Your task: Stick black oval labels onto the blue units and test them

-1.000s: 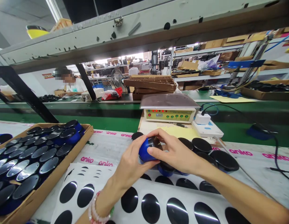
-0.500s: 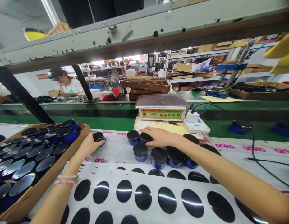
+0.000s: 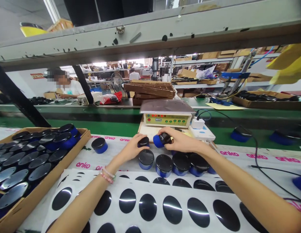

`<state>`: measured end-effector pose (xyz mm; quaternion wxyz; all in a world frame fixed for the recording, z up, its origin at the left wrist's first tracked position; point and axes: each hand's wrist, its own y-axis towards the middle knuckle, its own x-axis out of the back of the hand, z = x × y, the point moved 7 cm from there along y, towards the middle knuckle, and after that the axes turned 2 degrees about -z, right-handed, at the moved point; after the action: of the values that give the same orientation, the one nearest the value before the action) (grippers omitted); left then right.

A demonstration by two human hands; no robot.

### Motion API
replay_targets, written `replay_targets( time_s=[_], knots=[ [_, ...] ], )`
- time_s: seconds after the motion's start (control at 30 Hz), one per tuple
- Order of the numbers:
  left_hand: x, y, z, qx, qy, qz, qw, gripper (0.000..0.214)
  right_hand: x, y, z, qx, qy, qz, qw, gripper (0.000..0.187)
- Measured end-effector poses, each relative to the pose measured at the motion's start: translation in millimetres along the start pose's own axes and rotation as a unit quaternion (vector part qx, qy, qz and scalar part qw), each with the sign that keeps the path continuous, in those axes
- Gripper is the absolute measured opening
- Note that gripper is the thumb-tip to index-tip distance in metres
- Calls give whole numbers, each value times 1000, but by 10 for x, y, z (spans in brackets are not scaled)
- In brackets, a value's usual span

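My right hand [image 3: 181, 139] grips a short blue cylinder with a black top [image 3: 161, 140], tipped on its side above the bench. Just to its left, my left hand [image 3: 131, 147] has thumb and fingers closed around a similar cylinder [image 3: 143, 141] that looks upright. Several more of these cylinders [image 3: 164, 164] stand close together in front of and below my hands, black tops up. Another one [image 3: 99, 145] stands alone at the left, beside the box. White sheets with black oval discs [image 3: 147, 207] lie nearest me, partly under my left forearm.
A cardboard box [image 3: 75, 152] full of the same cylinders stands at the left. Behind my hands is a control unit with lit buttons [image 3: 167, 119], with a white plug adapter [image 3: 198, 123] and cables to its right. Other cylinders [image 3: 240, 133] rest on the green belt. A shelf beam [image 3: 150, 42] crosses overhead.
My left hand has let go of the cylinder by the box and moved right to grip another. My right hand has lifted and tipped the cylinder it was touching.
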<state>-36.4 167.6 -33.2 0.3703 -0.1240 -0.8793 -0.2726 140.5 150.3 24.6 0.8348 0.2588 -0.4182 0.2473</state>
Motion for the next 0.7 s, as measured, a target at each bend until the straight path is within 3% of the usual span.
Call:
replay_targets(
  time_s=[0.1,0.27,0.37,0.47,0.57,0.7],
  knots=[
    [24,26,-46,-14,-31,27,999,42,67,-21,67,-8,50,-54,997,27],
    [143,-44,13,4,-67,65,996,52,90,-40,188,-24,96,-97,990,19],
    [139,-104,50,15,-88,50,995,48,109,23,314,-21,104,-103,989,19],
    [12,-108,16,26,-88,14,996,35,86,279,588,4,81,-97,992,17],
    [-163,-29,-68,35,-61,-26,997,29,-112,721,981,36,32,-68,997,22],
    [-184,12,-159,30,15,-93,995,27,-709,1306,1311,37,-43,59,997,34]
  ],
)
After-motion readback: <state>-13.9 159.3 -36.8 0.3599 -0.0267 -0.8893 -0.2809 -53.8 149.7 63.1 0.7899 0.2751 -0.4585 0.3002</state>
